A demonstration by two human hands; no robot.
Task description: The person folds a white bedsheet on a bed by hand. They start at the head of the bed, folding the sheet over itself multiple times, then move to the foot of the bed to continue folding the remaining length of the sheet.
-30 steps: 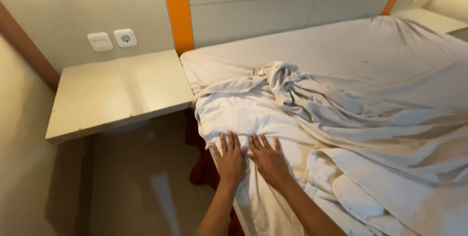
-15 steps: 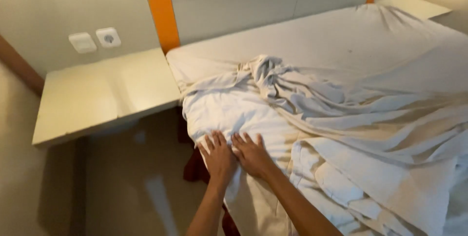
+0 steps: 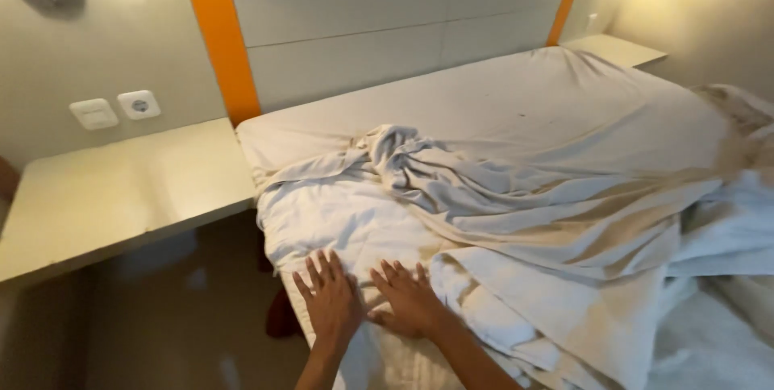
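Both flat and spread wide, holding nothing: left hand point(image 3: 329, 303) and right hand point(image 3: 409, 301) pressing the rumpled white sheet point(image 3: 363, 229) at the mattress point(image 3: 516, 108) edge, smoothing step apparently, likely needing outward strokes.

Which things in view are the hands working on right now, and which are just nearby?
In hand:
left hand and right hand, both flat on the white quilted mattress cover
crumpled white bed sheet, beside the hands

Just nearby:
cream bedside shelf
white wall socket and white wall switch
orange wall strip
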